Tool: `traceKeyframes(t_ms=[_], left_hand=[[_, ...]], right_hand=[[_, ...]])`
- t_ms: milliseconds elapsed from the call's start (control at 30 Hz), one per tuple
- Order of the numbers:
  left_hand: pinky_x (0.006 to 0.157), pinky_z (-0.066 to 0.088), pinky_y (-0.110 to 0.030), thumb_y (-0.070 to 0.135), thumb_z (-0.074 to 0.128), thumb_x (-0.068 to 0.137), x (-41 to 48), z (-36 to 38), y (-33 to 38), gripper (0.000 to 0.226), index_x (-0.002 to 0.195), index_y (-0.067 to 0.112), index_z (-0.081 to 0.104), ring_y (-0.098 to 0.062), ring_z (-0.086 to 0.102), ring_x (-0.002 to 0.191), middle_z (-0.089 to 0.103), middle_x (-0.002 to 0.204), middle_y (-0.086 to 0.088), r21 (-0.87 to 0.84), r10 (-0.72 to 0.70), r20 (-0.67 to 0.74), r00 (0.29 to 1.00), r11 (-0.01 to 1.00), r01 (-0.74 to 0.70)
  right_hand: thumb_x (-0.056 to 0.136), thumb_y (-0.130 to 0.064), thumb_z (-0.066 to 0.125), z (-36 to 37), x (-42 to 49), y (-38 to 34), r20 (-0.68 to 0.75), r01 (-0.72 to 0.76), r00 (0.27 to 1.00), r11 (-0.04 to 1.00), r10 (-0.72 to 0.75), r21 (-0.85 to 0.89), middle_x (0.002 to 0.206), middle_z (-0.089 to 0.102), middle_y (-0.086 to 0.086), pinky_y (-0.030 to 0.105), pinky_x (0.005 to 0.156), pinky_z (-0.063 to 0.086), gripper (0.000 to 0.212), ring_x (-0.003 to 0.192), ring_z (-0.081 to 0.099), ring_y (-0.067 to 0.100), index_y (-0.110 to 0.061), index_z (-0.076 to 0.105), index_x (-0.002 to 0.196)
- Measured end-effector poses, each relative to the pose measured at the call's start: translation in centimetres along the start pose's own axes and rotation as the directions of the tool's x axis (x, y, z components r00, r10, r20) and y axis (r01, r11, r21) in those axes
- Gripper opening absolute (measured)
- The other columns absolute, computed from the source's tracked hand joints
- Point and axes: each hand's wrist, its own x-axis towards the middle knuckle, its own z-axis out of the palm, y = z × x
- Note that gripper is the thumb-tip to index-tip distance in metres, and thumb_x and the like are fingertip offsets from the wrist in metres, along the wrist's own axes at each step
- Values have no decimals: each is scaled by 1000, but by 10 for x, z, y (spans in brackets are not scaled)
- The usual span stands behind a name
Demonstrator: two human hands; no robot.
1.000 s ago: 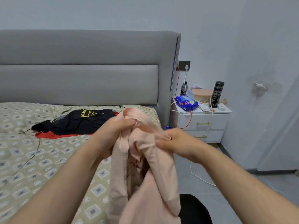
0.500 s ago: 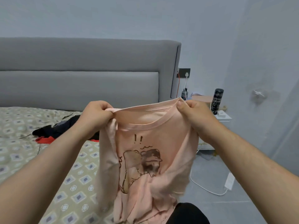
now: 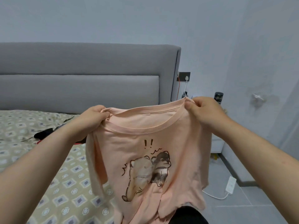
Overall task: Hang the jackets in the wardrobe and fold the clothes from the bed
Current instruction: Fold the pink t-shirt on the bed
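Evidently each hand, left hand (image 3: 94,116) and right hand (image 3: 202,109), pinches a shoulder of the shirt (image 3: 150,159), letting it hang flat beside the bed (image 3: 48,183) for folding.

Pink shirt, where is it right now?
Head view, centre: the shirt hangs from its collar, pinched by the left hand and right hand, by the right edge of the bed.

**A bedroom with pale blue walls**

The wall (image 3: 113,18) is pale blue. A big grey headboard (image 3: 80,62) stands against it, at the head of the bed (image 3: 19,123). The bed has a sheet with little squares. A dark socket (image 3: 184,76) sits just beside the headboard's right edge. The floor (image 3: 258,207) is grey tiles. A white power strip (image 3: 231,185) lies on it.
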Motion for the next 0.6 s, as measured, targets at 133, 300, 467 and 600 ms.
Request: traceKeyframes(t_ms=[133, 300, 467, 600], left_hand=[[59, 28, -36, 18, 47, 98, 6, -17, 21, 25, 74, 11, 46, -28, 50, 75, 51, 77, -7, 481, 288, -147, 946, 857, -186], [56, 30, -34, 17, 56, 91, 10, -50, 46, 28, 63, 14, 56, -32, 52, 71, 54, 66, -13, 562, 410, -339, 847, 810, -167], [50, 33, -24, 14, 51, 102, 1, -75, 89, 22, 85, 10, 65, -16, 47, 58, 57, 71, -5, -132, 117, -156, 981, 982, -138], [44, 43, -17, 21, 61, 93, -19, -114, 129, 16, 78, 15, 62, -10, 56, 52, 59, 70, -3, -290, 200, 95, 975, 943, -165]], right_hand=[[100, -29, 54, -14, 8, -15, 57, 43, 998, 988, -35, -149, 66, 47, -1, 32, 55, 28, 37, 63, 42, 16, -15, 47, 67], [102, -22, 46, -33, 17, -50, 143, 138, 985, 948, -100, -287, 71, 47, 2, 32, 56, 29, 34, 68, 43, 19, -14, 42, 69], [97, -19, 55, -53, 16, -88, 54, 140, 990, 967, -132, -214, 70, 51, 1, 28, 53, 31, 31, 63, 43, 13, -15, 49, 68], [92, -12, 55, -75, 21, -111, -76, 149, 983, 970, -166, -190, 68, 46, 6, 33, 54, 27, 28, 61, 37, 18, -11, 44, 66]])
